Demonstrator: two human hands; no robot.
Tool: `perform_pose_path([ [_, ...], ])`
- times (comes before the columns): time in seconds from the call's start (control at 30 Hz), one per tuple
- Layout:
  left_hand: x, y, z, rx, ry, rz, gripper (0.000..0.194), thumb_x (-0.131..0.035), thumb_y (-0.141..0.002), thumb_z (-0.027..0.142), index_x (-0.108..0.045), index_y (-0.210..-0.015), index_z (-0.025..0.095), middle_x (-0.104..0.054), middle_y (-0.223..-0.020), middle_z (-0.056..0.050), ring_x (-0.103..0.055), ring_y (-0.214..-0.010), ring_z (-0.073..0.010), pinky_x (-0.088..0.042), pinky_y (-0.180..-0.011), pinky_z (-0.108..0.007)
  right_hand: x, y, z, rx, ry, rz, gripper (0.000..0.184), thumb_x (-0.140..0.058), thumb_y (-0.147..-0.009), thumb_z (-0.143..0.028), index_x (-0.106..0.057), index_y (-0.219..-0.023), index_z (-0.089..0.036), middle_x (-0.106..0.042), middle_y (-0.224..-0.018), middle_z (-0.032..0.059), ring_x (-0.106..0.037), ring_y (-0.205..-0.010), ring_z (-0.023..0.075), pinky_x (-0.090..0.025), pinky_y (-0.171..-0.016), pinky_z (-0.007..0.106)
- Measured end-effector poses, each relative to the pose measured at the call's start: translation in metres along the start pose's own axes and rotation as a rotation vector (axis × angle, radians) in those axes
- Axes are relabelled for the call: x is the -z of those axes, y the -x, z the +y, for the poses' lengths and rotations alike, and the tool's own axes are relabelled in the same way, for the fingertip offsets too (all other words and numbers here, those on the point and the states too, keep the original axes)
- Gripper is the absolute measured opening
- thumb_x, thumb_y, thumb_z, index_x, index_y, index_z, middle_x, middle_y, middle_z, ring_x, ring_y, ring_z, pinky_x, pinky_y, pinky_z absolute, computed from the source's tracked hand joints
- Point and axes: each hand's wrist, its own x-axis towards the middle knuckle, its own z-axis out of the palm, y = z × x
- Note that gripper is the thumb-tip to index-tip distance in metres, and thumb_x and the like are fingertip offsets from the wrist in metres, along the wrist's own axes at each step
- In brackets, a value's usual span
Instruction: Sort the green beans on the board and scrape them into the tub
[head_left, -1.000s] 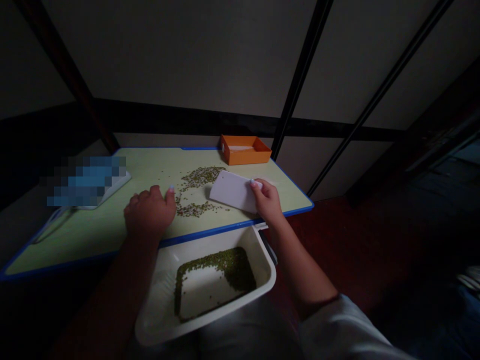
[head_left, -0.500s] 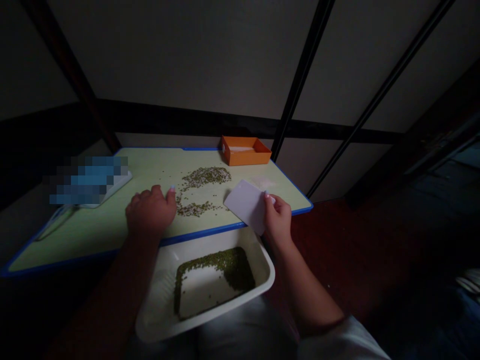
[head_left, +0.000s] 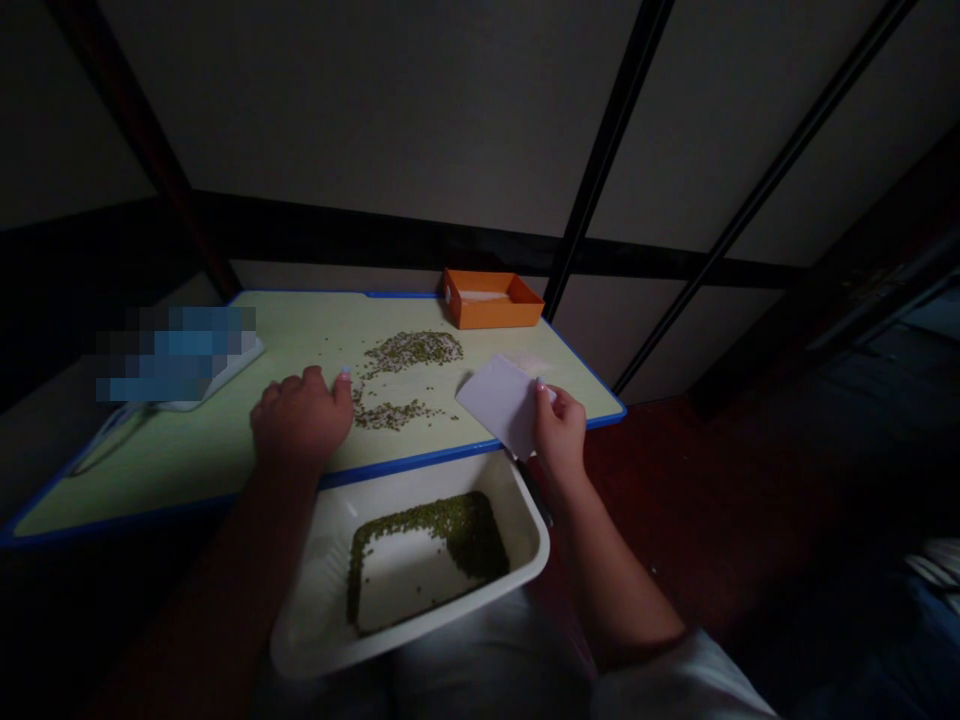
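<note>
My right hand point(head_left: 561, 430) pinches a white card point(head_left: 501, 397) by its right edge, thumb on top, over the table's front right part. My left hand point(head_left: 302, 415) rests on the table, thumb held apart and holding nothing; its fingertips are partly hidden. Beside its thumb lies a strip of small green beans point(head_left: 397, 414) mixed with pale grains. Farther back is a larger bean pile point(head_left: 416, 349), also mixed with pale grains. Below the table edge, a white plastic basin point(head_left: 529, 555) sits on my lap, with green beans point(head_left: 480, 535) gathered mostly at its right.
The pale green table point(head_left: 292, 318) has a blue rim. At its back right stands an orange open box point(head_left: 499, 315) with something whitish inside. A faint pale patch of grains point(head_left: 527, 362) lies behind the card. A blurred-out device point(head_left: 187, 355) with a cable is at left.
My right hand and the card have shifted slightly right and away from the bean strip. The left hand stays in place.
</note>
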Motion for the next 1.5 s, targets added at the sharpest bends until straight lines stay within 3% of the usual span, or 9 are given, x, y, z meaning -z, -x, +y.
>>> perform_pose_path([
  [0.3, 0.002, 0.0, 0.001, 0.003, -0.031, -0.025, 0.064, -0.02, -0.1, 0.044, -0.061, -0.129, 0.005, -0.067, -0.128, -0.027, -0.06, -0.124, -0.0416, -0.049, -0.101, -0.051, 0.009, -0.047, 0.004, 0.047, -0.014, 0.084, 0.051, -0.058, -0.079, -0.064, -0.068, -0.076, -0.015, -0.058, -0.059, -0.0002, -0.048, -0.059, 0.0153, -0.035, -0.056, 0.028],
  [0.5, 0.004, 0.001, 0.003, 0.01, -0.033, -0.026, 0.062, -0.022, -0.101, 0.044, -0.061, -0.13, 0.005, -0.066, -0.13, -0.026, -0.059, -0.126, -0.0408, -0.049, -0.103, -0.051, 0.023, -0.046, 0.002, 0.177, -0.134, 0.218, 0.052, -0.059, -0.082, -0.067, -0.068, -0.078, -0.016, -0.058, -0.062, -0.0009, -0.049, -0.059, 0.014, -0.039, -0.055, 0.026],
  [0.6, 0.004, 0.002, 0.003, 0.015, -0.023, -0.036, 0.062, -0.023, -0.101, 0.044, -0.061, -0.13, 0.004, -0.066, -0.13, -0.027, -0.058, -0.128, -0.0415, -0.048, -0.104, -0.051, 0.032, -0.031, 0.002, 0.341, -0.043, 0.04, 0.044, -0.057, -0.09, -0.058, -0.071, -0.079, -0.018, -0.067, -0.066, 0.003, -0.059, -0.061, 0.0166, -0.046, -0.057, 0.028],
  [0.73, 0.003, 0.001, 0.002, 0.01, -0.01, -0.029, 0.064, -0.022, -0.101, 0.044, -0.06, -0.131, 0.003, -0.065, -0.13, -0.028, -0.058, -0.128, -0.0428, -0.048, -0.104, -0.052, 0.041, -0.009, 0.003, 0.71, 0.183, -0.361, 0.028, -0.057, -0.097, -0.038, -0.08, -0.097, -0.021, -0.082, -0.09, 0.0089, -0.076, -0.079, 0.0218, -0.059, -0.072, 0.031],
  [0.83, 0.002, 0.0, 0.001, 0.005, 0.007, -0.022, 0.065, -0.022, -0.1, 0.044, -0.06, -0.131, 0.003, -0.065, -0.131, -0.028, -0.058, -0.128, -0.0431, -0.047, -0.105, -0.054, 0.044, -0.006, 0.006, 0.845, 0.302, -0.473, 0.029, -0.054, -0.099, -0.031, -0.08, -0.111, -0.022, -0.083, -0.104, 0.0107, -0.08, -0.092, 0.0229, -0.062, -0.083, 0.032],
  [1.03, 0.001, 0.0, -0.001, -0.007, 0.021, 0.0, 0.065, -0.022, -0.098, 0.044, -0.062, -0.128, 0.003, -0.067, -0.127, -0.029, -0.059, -0.124, -0.0427, -0.048, -0.102, -0.055, 0.04, -0.031, 0.016, 0.672, 0.496, -0.323, 0.032, -0.053, -0.099, -0.033, -0.079, -0.114, -0.022, -0.083, -0.107, 0.011, -0.08, -0.091, 0.0254, -0.062, -0.081, 0.034],
  [1.2, -0.002, 0.0, -0.003, -0.018, 0.014, 0.028, 0.069, -0.017, -0.099, 0.046, -0.065, -0.127, 0.005, -0.068, -0.125, -0.029, -0.061, -0.122, -0.0422, -0.049, -0.1, -0.052, 0.034, -0.034, 0.012, 0.601, 0.398, -0.196, 0.033, -0.05, -0.097, -0.037, -0.078, -0.104, -0.02, -0.082, -0.091, 0.0112, -0.075, -0.075, 0.0249, -0.057, -0.069, 0.032],
  [1.37, -0.004, 0.0, -0.003, -0.015, 0.061, 0.027, 0.071, -0.018, -0.098, 0.047, -0.064, -0.129, 0.003, -0.067, -0.127, -0.031, -0.059, -0.124, -0.0446, -0.048, -0.102, -0.056, 0.031, -0.014, 0.0, 0.539, 0.113, -0.265, 0.029, -0.053, -0.095, -0.039, -0.071, -0.081, -0.021, -0.071, -0.07, 0.0034, -0.065, -0.063, 0.0185, -0.049, -0.058, 0.027],
  [1.5, -0.007, 0.0, -0.004, -0.016, 0.098, 0.067, 0.07, -0.021, -0.097, 0.046, -0.065, -0.129, 0.003, -0.067, -0.125, -0.031, -0.059, -0.123, -0.0456, -0.047, -0.102, -0.059, 0.033, -0.009, -0.006, 0.468, 0.064, -0.348, 0.029, -0.056, -0.092, -0.042, -0.066, -0.075, -0.021, -0.063, -0.063, 0.0005, -0.057, -0.059, 0.016, -0.043, -0.054, 0.025],
])
